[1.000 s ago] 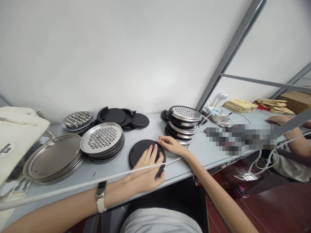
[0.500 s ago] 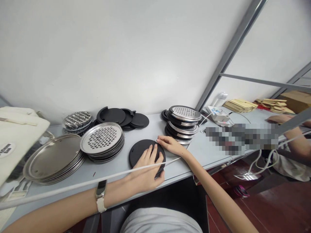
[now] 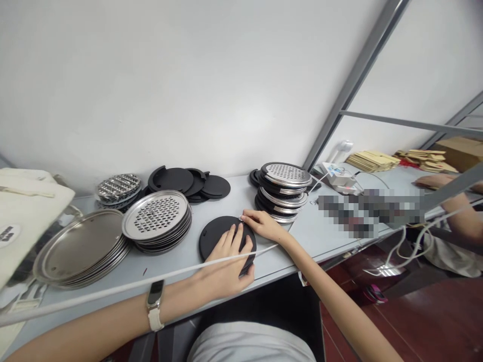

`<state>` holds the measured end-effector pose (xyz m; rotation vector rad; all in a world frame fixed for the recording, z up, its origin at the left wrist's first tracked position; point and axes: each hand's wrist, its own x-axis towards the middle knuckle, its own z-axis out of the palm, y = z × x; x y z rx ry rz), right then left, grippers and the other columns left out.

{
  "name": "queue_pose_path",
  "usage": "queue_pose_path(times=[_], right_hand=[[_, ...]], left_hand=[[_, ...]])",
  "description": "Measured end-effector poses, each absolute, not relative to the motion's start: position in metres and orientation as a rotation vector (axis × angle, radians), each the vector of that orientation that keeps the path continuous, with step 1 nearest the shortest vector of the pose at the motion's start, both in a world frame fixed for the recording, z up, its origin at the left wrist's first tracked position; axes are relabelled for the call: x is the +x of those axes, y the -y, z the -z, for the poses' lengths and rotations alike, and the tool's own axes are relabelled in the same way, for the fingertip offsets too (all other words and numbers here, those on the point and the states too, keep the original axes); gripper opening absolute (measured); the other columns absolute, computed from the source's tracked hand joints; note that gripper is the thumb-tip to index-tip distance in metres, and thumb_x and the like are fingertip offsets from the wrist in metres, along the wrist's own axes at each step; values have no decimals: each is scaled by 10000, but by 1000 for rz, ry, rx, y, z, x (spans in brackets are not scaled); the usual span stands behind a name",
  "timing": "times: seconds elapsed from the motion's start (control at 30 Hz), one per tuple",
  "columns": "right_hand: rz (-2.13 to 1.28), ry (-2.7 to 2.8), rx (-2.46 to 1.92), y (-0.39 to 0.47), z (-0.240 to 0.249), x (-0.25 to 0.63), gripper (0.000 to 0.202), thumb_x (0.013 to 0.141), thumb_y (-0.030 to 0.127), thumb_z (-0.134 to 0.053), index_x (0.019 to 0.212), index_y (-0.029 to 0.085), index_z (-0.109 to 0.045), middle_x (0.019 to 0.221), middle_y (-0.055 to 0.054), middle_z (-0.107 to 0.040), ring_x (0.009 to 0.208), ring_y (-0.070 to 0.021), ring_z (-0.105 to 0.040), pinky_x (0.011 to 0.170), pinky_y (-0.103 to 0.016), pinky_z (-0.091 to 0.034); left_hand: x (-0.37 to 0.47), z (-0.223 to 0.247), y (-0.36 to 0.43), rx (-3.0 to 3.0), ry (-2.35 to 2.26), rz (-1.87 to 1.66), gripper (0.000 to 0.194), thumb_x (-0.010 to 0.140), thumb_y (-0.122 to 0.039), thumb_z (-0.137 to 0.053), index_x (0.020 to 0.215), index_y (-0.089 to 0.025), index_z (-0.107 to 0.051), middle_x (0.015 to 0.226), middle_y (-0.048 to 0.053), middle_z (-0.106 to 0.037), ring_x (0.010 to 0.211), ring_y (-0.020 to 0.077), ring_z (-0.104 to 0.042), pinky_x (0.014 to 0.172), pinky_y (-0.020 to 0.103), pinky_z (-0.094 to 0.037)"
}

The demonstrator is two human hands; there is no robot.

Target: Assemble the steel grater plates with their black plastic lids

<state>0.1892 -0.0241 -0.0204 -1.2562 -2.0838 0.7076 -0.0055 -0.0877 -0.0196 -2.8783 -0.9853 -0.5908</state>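
Observation:
A round black disc [image 3: 213, 232] lies on the grey table near its front edge. Spread over the disc's right part is my left hand [image 3: 228, 264], its fingers flat and its thumb at the near edge. My right hand [image 3: 264, 224] pinches a small whitish ring-like piece [image 3: 241, 218] at the disc's far right rim. To the left stand a stack of perforated metal discs [image 3: 156, 216] and a stack of plain metal plates [image 3: 81, 246]. Behind my right hand is a pile of black and metal discs [image 3: 287, 176].
Black discs [image 3: 171, 179] and wrapped grater discs [image 3: 118, 188] lie by the wall. A white cable [image 3: 124, 285] crosses over my left forearm. At right are a metal frame post [image 3: 354, 85], yellowish packets [image 3: 372, 161] and another person's hand [image 3: 432, 181].
The view has shifted very slightly. Both hands keep the same places on the disc, and nothing else has visibly moved.

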Motion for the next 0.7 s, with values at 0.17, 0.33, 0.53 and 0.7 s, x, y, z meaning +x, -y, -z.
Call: queue_pose_path(times=[0.17, 0.33, 0.53, 0.7], right_hand=[[-738, 2077, -1259, 24, 21, 191, 375, 938, 428, -388, 645, 194, -389, 581, 52, -335, 549, -104, -330, 534, -238, -269], [-755, 2075, -1258, 24, 21, 191, 365, 941, 403, -389, 642, 197, -350, 572, 53, -312, 544, -105, -319, 537, -241, -257], [-723, 2082, -1288, 26, 21, 188, 337, 951, 353, -377, 651, 200, -355, 571, 45, -364, 541, -115, -372, 551, -252, -270], [-752, 2082, -1338, 24, 21, 187, 311, 952, 331, -376, 667, 208, -361, 575, 33, -426, 532, -130, -435, 550, -263, -279]], left_hand=[[-6, 19, 87, -2884, 973, 591, 549, 814, -325, -464, 1317, -111, -405, 1471, 190, -300, 1368, 341, -255, 1054, 488, -333], [-6, 19, 85, -2872, 977, 525, 559, 823, -352, -460, 1322, -106, -403, 1463, 195, -312, 1362, 353, -261, 1054, 469, -336], [-7, 20, 84, -2875, 950, 442, 595, 851, -441, -433, 1341, -109, -380, 1448, 217, -322, 1362, 374, -248, 1062, 465, -324], [-9, 18, 83, -2838, 925, 432, 615, 861, -469, -415, 1363, -119, -356, 1461, 220, -295, 1356, 367, -266, 1076, 422, -311]])
